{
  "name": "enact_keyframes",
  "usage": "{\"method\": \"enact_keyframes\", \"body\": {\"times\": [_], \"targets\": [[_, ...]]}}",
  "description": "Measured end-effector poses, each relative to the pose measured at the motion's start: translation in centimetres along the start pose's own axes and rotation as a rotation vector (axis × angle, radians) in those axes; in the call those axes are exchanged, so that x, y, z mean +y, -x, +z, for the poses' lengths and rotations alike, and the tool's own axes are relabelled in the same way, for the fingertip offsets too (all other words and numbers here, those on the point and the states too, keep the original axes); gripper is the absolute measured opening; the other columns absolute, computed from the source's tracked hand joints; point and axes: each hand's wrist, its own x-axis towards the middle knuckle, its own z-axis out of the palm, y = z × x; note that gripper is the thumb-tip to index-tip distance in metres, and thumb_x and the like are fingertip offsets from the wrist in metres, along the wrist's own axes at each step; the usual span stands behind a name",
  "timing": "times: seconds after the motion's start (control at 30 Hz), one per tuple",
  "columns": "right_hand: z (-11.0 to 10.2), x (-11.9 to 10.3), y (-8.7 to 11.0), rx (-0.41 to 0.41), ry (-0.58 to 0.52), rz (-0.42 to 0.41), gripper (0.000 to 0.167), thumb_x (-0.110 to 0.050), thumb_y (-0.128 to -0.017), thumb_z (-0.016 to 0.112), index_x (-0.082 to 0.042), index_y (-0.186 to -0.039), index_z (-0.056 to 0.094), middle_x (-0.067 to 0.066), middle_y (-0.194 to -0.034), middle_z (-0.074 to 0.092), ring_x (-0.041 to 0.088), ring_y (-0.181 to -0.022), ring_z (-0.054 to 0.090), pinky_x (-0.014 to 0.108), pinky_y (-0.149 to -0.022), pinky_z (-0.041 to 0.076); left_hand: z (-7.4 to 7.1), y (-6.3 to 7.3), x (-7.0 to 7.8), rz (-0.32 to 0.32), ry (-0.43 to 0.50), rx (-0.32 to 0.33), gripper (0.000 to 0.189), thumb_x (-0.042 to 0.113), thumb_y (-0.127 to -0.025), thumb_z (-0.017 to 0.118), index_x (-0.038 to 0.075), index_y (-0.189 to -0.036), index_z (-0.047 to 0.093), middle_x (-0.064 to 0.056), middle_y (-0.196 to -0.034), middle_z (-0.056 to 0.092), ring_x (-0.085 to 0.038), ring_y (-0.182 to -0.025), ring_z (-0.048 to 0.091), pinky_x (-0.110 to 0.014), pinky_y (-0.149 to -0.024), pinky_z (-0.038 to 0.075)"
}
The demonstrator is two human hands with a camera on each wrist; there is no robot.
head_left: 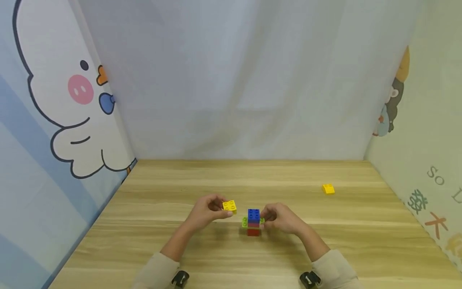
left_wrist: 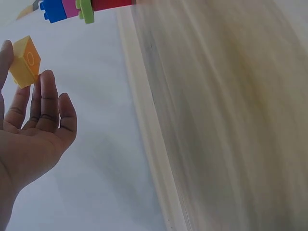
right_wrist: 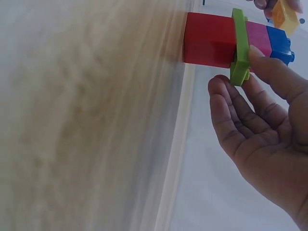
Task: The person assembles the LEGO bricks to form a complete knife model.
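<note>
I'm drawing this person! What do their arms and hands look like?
The left sleeve and right sleeve are plain cream. A small black gadget shows beside each one. The left hand and right hand wear no gloves.

Left hand (left_wrist: 36,137) pinches yellow block (left_wrist: 25,62), blue-pink-green-red stack (left_wrist: 86,9) cut off at top edge, wooden table (left_wrist: 221,125) at right.

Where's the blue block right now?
In the head view, just right of centre, the blue block tops the pink block, between the left hand and right hand.
</note>
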Motion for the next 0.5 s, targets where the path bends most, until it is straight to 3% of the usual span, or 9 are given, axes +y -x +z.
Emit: {"method": "enact_keyframes", "body": {"times": [0.5], "targets": [[0.1,-0.2,0.1,-0.001,0.026,0.006,0.022,-0.006,-0.079,0.073,0.004,-0.096,0.062,0.01,-0.092,0.065,0.022,-0.085,0.062,0.036,-0.077,0.051,1.9,-1.3,1.0,0.043,0.014,-0.022,0.033,0.024,-0.08,0.075,0.005,-0.105,0.065,-0.003,-0.085,0.061,-0.018,-0.071,0.058,-0.03,-0.064,0.051]]}}
